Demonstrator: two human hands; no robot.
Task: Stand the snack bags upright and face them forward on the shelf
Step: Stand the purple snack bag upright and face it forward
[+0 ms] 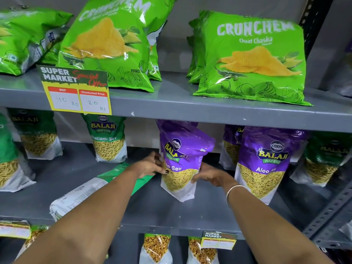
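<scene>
Purple bag point(181, 161) — upright between both hands point(150, 166)

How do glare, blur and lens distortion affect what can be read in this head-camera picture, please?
In the head view, glare streaks the glossy green Crunchem bags, washing out part of the left one's lettering; wide-angle distortion bows the upper shelf edge; the shaded green bags at the far right are dim and soft; the purple Aloo Sev bag between the left hand and right hand stays legible.
</scene>
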